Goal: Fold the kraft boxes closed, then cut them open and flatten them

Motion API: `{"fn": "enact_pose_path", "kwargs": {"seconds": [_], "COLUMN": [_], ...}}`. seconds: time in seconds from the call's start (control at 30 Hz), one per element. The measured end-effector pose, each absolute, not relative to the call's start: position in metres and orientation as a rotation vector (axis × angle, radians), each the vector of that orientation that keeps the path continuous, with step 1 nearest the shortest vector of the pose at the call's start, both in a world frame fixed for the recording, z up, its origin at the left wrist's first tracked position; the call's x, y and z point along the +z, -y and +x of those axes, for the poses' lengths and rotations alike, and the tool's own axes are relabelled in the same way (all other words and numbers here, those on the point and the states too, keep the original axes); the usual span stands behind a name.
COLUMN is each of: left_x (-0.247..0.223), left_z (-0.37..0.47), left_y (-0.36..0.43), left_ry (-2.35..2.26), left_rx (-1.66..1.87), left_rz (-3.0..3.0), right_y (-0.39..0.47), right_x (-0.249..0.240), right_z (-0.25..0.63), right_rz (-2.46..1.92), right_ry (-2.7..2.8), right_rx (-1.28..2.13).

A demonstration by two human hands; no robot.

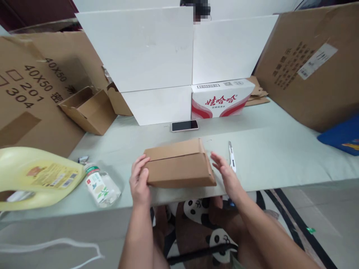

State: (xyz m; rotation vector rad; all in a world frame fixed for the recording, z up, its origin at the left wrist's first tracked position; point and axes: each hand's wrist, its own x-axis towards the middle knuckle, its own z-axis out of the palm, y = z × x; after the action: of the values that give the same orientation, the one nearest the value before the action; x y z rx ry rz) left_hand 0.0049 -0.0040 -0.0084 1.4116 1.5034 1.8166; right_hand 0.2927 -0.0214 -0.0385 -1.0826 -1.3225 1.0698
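A brown cardboard box (179, 170) lies near the front edge of the table, its top flaps folded together along a seam. My left hand (140, 179) grips the box's left end, thumb on the near face and fingers around the far corner. My right hand (226, 172) hovers just off the right end, fingers stretched out and holding nothing. Right beside that hand lies a white utility knife (232, 157) with its blade end pointing away from me. Behind the box is a phone (184, 126), flat with a dark screen.
At left lie a yellow jug (42, 177) and a clear bottle (103, 186). An open carton (89, 108) stands behind them. White panels (157, 48) and a red-and-white box (221, 99) line the back. Large cardboard sheets flank both sides; a blue object (340, 134) sits at right.
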Motion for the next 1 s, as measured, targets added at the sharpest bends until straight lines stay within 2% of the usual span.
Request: {"fn": "enact_pose_path", "kwargs": {"seconds": [0.1,0.2,0.4,0.53,0.7,0.8,0.87,0.93,1.0], "left_x": [-0.012,-0.016,-0.023,-0.019,-0.022,-0.028,-0.030,-0.029,-0.027], "left_z": [-0.002,0.004,0.030,0.042,0.048,0.046,0.044,0.043,0.044], "left_y": [-0.002,-0.002,0.011,0.020,0.021,0.015,0.012,0.011,0.010], "left_ry": [-1.469,-1.396,-1.341,-1.347,-1.289,-1.485,-1.597,-1.485,-1.284], "left_rx": [1.898,1.742,1.163,0.848,0.606,0.769,1.175,1.564,1.657], "left_rz": [1.061,0.805,1.013,0.962,1.091,1.189,1.305,1.584,1.908], "right_y": [0.026,0.032,0.037,0.037,0.032,0.027,0.025,0.024,0.025], "right_x": [-0.039,-0.037,-0.025,-0.016,-0.016,-0.016,-0.014,-0.011,-0.007], "right_z": [0.286,0.276,0.270,0.276,0.285,0.287,0.284,0.277,0.271], "right_rz": [-1.027,-0.915,-0.910,-0.935,-0.937,-0.943,-0.932,-0.865,-0.751], "right_ry": [1.466,1.564,1.701,1.638,1.548,1.588,1.662,1.772,1.876], "right_rx": [1.189,1.015,0.698,0.609,0.530,0.484,0.502,0.535,0.571]}}
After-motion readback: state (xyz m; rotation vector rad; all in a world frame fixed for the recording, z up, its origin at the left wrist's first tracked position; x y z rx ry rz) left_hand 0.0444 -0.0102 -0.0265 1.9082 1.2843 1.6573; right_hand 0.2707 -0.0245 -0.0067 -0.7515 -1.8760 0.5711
